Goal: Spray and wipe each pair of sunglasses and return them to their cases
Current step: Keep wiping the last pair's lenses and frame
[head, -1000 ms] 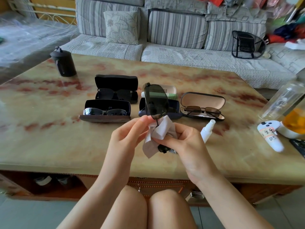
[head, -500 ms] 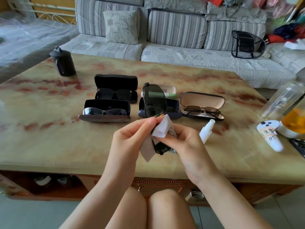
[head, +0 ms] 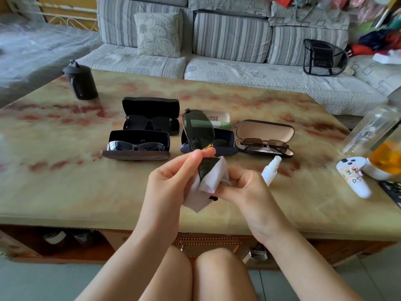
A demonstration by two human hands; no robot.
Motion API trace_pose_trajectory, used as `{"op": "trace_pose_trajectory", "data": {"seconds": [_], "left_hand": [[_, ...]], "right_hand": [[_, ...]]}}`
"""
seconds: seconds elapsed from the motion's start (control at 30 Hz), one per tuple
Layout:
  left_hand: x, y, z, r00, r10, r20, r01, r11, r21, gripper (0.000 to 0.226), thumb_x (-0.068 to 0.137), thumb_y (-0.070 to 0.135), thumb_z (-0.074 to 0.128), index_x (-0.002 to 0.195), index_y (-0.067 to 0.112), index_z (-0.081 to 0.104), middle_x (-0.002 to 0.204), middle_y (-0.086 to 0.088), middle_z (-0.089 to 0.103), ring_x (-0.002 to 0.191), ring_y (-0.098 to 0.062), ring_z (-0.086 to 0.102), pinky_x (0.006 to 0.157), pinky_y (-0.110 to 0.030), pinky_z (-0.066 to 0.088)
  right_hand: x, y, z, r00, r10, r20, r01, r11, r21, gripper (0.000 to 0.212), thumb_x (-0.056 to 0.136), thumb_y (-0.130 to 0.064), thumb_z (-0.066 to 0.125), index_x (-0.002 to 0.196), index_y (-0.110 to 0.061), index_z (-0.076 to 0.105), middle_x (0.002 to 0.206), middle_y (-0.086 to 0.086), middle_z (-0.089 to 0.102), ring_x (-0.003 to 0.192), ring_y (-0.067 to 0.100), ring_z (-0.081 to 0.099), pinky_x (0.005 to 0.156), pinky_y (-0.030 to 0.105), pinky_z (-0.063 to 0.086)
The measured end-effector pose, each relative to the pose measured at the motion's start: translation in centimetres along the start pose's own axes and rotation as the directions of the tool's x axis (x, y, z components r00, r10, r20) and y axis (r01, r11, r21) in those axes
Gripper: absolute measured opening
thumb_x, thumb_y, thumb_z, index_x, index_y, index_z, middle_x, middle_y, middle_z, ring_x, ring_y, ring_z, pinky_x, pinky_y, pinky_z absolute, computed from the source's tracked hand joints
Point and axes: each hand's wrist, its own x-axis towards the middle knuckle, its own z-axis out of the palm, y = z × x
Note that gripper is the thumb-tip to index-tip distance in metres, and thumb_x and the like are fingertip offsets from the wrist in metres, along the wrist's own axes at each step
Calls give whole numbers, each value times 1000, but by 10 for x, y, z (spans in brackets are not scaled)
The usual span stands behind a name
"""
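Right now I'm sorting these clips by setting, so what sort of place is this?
Most likely a home living room. A striped sofa with a floral cushion stands behind a low, marble-look coffee table, where a seated person wipes sunglasses with a white cloth.

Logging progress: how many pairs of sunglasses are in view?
4: the held pair; one each in the black case, wood-based case, beige-lined case. The blue case is partly hidden.
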Motion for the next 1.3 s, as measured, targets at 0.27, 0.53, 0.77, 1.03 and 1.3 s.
{"op": "trace_pose_trajectory", "data": {"seconds": [0.27, 0.53, 0.77, 1.03, 1.3], "left_hand": [[-4, -2, 1, 1000, -3, 3, 2, 999, 40, 28, 82, 36, 59, 93, 20, 79, 96, -2, 76, 89, -7, 67, 83, -21, 49], [-5, 0, 2, 1000, 16, 0, -16, 999, 51, 25, 83, 35, 60, 93, 23, 80, 96, 0, 76, 90, -6, 66, 92, -31, 45], [-5, -2, 3, 999, 43, -17, -42, 997, 66, 26, 81, 35, 61, 93, 21, 79, 96, 2, 76, 92, -5, 66, 93, -28, 46], [-2, 0, -1, 999, 47, -26, -45, 994, 101, 26, 83, 30, 61, 99, 17, 78, 96, -2, 76, 100, -16, 69, 94, -35, 50], [4, 4, 2, 1000, 8, -7, -8, 999, 31, 33, 81, 34, 58, 101, 15, 75, 98, 1, 76, 95, -14, 71, 92, -35, 52]], "right_hand": [[2, -2, 14, 985, 4, -173, 12, 996, 94, 24, 67, -33, 68, 87, -23, 76, 80, -3, 74, 79, 3, 66, 64, 12, 48], [3, -5, 15, 972, 56, -227, -31, 993, 114, 29, 55, -39, 72, 79, -23, 78, 88, 7, 76, 79, 8, 65, 66, 14, 49], [3, 3, 11, 969, -54, -241, 52, 999, -14, 25, 59, -43, 72, 76, -26, 77, 83, 7, 75, 78, 9, 65, 69, 19, 50], [3, 2, 6, 978, -116, -171, 106, 992, -68, 23, 82, -39, 68, 73, -18, 75, 67, 0, 68, 67, 4, 55, 60, 14, 42], [0, 10, -7, 986, -120, -117, 109, 989, -103, 45, 82, -50, 61, 82, -6, 71, 79, 24, 65, 76, 26, 60, 71, 19, 44]]}}
